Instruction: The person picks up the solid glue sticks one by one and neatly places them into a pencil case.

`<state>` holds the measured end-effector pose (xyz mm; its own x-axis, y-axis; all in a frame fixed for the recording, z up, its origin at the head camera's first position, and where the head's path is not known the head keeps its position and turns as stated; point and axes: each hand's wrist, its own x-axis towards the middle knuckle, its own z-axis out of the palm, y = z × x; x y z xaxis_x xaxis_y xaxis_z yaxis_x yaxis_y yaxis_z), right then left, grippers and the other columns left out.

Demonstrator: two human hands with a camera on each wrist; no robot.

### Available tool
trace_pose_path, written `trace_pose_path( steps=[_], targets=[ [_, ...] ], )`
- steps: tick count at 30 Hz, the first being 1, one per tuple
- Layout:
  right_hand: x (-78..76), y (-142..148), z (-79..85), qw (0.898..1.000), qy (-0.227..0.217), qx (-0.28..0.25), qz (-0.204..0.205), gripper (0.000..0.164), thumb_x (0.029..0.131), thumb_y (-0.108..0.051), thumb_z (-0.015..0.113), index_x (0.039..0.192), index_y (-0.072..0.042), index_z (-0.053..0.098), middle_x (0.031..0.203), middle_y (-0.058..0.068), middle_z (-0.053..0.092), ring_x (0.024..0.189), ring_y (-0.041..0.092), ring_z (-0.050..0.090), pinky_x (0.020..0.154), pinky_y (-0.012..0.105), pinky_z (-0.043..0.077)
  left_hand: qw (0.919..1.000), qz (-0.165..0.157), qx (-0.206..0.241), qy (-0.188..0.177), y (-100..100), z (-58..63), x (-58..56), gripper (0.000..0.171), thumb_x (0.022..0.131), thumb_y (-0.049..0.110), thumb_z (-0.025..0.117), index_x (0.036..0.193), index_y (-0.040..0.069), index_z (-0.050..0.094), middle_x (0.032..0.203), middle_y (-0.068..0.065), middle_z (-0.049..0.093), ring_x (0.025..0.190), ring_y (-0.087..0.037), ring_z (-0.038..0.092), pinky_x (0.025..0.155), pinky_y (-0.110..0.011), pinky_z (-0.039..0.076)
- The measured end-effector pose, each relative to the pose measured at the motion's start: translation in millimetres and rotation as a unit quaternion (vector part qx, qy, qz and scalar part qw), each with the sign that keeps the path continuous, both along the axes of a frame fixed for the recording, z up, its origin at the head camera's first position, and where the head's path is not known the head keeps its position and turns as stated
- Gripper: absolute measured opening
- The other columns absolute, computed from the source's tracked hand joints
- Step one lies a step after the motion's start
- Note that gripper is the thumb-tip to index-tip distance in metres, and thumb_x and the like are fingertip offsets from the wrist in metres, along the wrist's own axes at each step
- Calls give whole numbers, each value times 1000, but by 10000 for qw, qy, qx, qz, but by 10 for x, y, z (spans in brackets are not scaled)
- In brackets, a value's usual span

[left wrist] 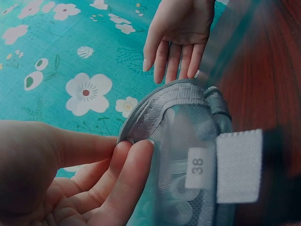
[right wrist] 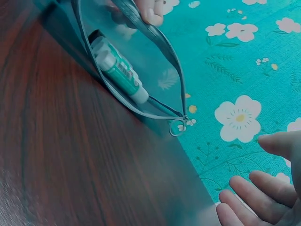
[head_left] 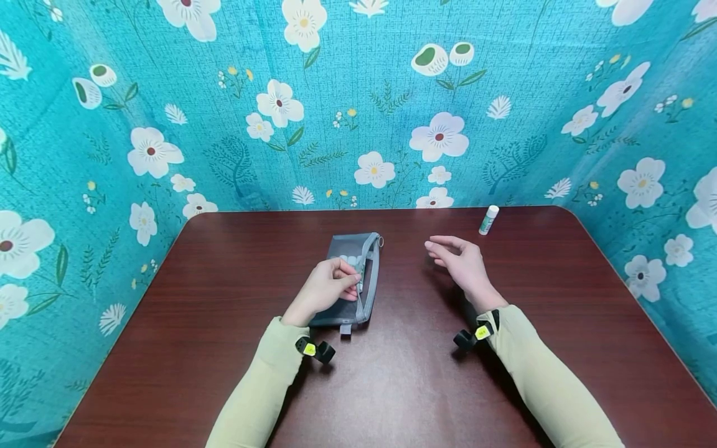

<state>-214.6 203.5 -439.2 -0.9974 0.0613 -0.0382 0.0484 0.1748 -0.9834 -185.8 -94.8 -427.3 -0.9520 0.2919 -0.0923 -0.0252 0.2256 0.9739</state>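
A grey see-through mesh zipper pouch [head_left: 346, 241] lies on the table with its zipped side gaping. My left hand [head_left: 330, 285] pinches the pouch's zipper edge between thumb and fingers, holding the mouth apart. Inside, the right wrist view shows white and green glue sticks [right wrist: 121, 74] lying side by side. Right of the pouch, my right hand [head_left: 463, 264] hovers over the table, its fingers loosely extended and holding nothing. Beyond that hand is another white and green glue stick [head_left: 489, 220], near the table's back edge.
The dark red-brown wooden table [head_left: 403, 386] has rounded back corners. Behind it and at both sides hangs a turquoise flowered cloth [head_left: 336, 124]. A metal ring [right wrist: 177, 127] hangs at one zipper end, and a fabric tab [left wrist: 239, 165] sticks out at the other.
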Motion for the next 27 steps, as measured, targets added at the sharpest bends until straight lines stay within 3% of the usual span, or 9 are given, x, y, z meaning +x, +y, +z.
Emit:
trace_pose_path(
  steps=[5, 13, 27],
  targets=[
    [-18, 78, 12, 9998, 65, 66, -149, 56, 95, -38, 74, 134, 1, 63, 126, 17, 67, 110, 25, 68, 93, 35, 57, 10000, -31, 6, -1, -3, -4, -1, 9, 97, 1, 68, 102, -6, 63, 79, -15, 67, 66, -21, 69, 66, -35, 64],
    [-22, 167, 23, 9990, 73, 208, -398, 60, 94, -44, 74, 137, -3, 62, 126, 15, 67, 116, 35, 64, 96, 38, 55, 10000, -69, -11, 10, -4, -7, 5, 14, 97, 3, 69, 104, -7, 63, 81, -17, 67, 68, -23, 70, 68, -37, 64],
    [-23, 378, 30, 9964, -6, 357, -771, 62, 93, -45, 74, 139, -6, 61, 132, 12, 63, 113, 29, 65, 101, 38, 52, 10000, -44, -5, 6, 1, -2, 8, 12, 97, 3, 69, 103, -7, 63, 80, -18, 67, 67, -22, 70, 68, -37, 64]
  ],
)
